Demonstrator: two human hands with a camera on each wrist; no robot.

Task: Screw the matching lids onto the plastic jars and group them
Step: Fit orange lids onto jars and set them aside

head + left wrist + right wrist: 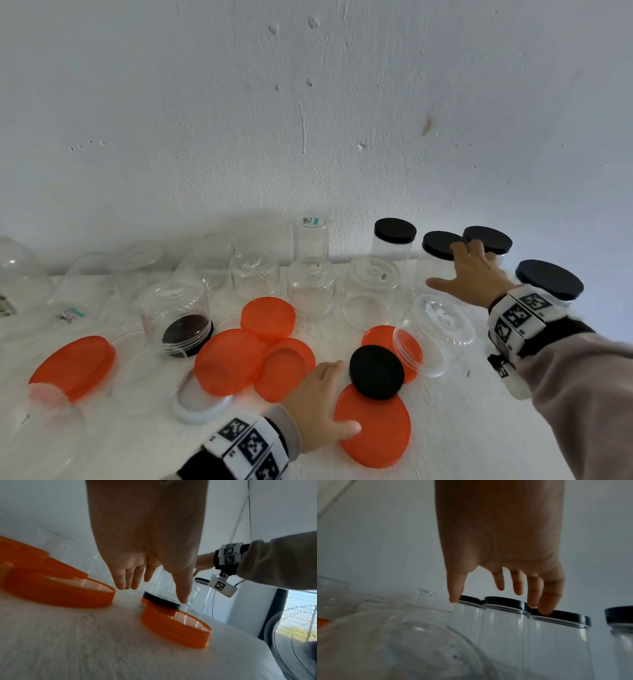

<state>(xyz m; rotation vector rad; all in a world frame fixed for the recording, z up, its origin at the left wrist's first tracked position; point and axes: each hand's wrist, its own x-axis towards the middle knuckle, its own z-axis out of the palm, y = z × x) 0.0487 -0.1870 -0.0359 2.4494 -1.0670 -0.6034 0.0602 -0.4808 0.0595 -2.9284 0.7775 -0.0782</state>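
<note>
Four black-lidded jars (394,240) stand at the worktop's (479,428) back right corner. Our right hand (474,274) hovers spread wide over them, fingers straight, little finger (551,601) touching one black cap (563,616). Our left hand (318,407) hangs relaxed, fingers loose, near the front edge, thumb on a large orange lid (373,428). We see a loose black lid (376,371) lying on that lid. More orange lids (253,356) lie mid-worktop, clear unlidded jars (310,284) behind.
</note>
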